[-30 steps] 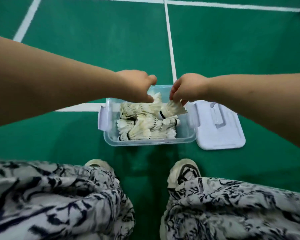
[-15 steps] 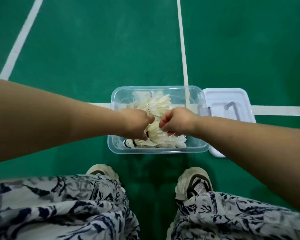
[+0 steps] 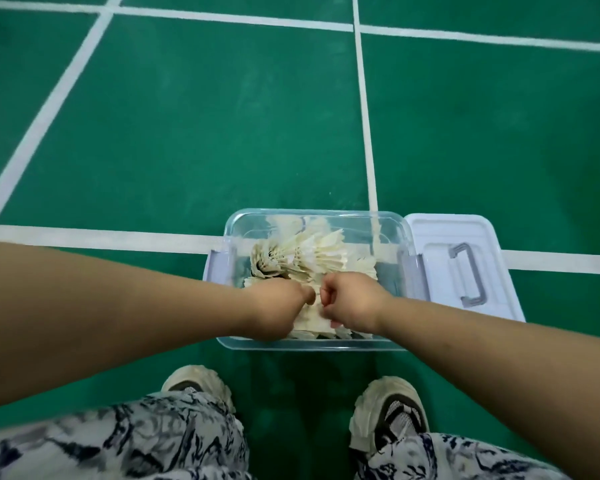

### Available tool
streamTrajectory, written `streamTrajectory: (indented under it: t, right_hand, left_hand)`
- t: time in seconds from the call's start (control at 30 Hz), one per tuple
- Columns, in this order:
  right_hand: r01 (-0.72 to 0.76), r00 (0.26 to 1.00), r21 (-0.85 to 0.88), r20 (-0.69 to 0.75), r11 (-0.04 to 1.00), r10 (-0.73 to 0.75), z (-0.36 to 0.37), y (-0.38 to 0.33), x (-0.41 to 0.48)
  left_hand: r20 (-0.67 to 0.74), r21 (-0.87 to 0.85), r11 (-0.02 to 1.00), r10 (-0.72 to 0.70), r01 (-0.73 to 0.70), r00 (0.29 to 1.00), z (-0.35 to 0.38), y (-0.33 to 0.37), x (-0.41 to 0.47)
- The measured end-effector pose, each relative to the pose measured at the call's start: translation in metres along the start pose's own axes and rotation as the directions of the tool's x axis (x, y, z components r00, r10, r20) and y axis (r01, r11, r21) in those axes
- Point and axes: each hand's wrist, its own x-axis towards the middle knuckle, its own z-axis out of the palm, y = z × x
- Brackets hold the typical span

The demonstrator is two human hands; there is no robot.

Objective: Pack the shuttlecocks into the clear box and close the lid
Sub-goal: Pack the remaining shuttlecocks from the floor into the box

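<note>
A clear box [image 3: 317, 216] with lavender side latches sits on the green court floor in front of my feet. Several white feather shuttlecocks [image 3: 312, 252] lie piled inside it. My left hand [image 3: 278, 310] and my right hand [image 3: 352, 303] are both inside the box at its near side, knuckles almost touching, fingers curled down onto the shuttlecocks. What the fingers hold is hidden under the hands. The white lid [image 3: 465, 261] with a grey handle lies flat on the floor, touching the box's right side.
The green floor [image 3: 205, 133] carries white court lines. My two shoes [image 3: 196, 381] stand just behind the box, and my patterned trouser legs fill the bottom of the view.
Both hands have gone down from above the box's rim into the box and pushed toward its near side. The view has shifted, so the box looks closer.
</note>
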Motion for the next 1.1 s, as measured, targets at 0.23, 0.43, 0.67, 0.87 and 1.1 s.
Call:
streamTrajectory:
  t: [0.23, 0.43, 0.67, 0.87, 1.1]
  right_hand:
    - [0.055, 0.994, -0.269, 0.105, 0.962, -0.028, -0.037, -0.005, -0.005]
    - [0.17, 0.982, -0.28, -0.034, 0.945, -0.187, -0.076, -0.027, 0.002]
    - [0.197, 0.935, -0.412, -0.194, 0.89, -0.296, -0.118, -0.044, 0.037]
    - [0.049, 0.962, -0.515, -0.205, 0.856, -0.179, -0.132, -0.028, 0.091]
    - [-0.051, 0.992, -0.453, -0.125, 0.89, -0.007, -0.124, 0.004, 0.138]
  left_hand:
    - [0.067, 0.017, 0.996, 0.089, -0.09, 0.994, -0.007, -0.002, -0.003]
    - [-0.088, 0.023, 1.0, 0.018, -0.016, 0.996, -0.038, -0.015, -0.003]
    - [-0.371, -0.004, 0.998, 0.06, -0.067, 0.926, -0.084, -0.031, 0.004]
    - [-0.489, -0.03, 0.999, 0.019, -0.039, 0.872, -0.117, -0.066, 0.04]
    - [-0.422, -0.033, 0.995, -0.103, 0.098, 0.901, -0.114, -0.106, 0.095]
